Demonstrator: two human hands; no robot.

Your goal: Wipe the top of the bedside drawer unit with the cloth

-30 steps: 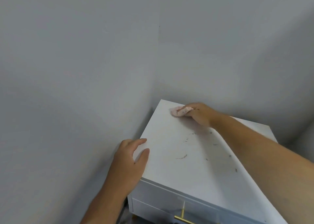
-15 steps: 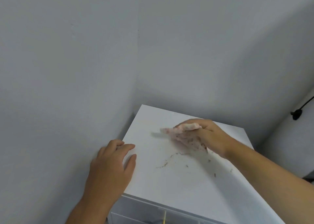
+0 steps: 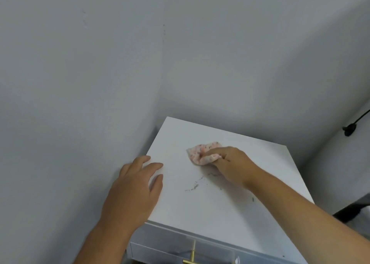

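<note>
A white bedside drawer unit (image 3: pixel 180 135) stands in a wall corner, its flat top facing me. My right hand (image 3: pixel 232 163) presses a crumpled pink-speckled cloth (image 3: pixel 202 152) onto the middle of the top, fingers curled over it. Dark crumbs and dust (image 3: pixel 195 185) lie in a thin line just in front of the cloth. My left hand (image 3: pixel 134 189) rests flat on the top's front left corner, fingers apart, holding nothing.
Grey walls close in behind and to the left of the unit. A drawer front with a brass handle (image 3: pixel 192 255) shows below the top's front edge. A black cable and plug (image 3: pixel 349 130) hang on the right wall, with a dark object (image 3: pixel 354 209) low at right.
My right hand has dragged the cloth from the far back corner toward the middle of the top, gathering debris into a line. My left hand stays on the front left corner.
</note>
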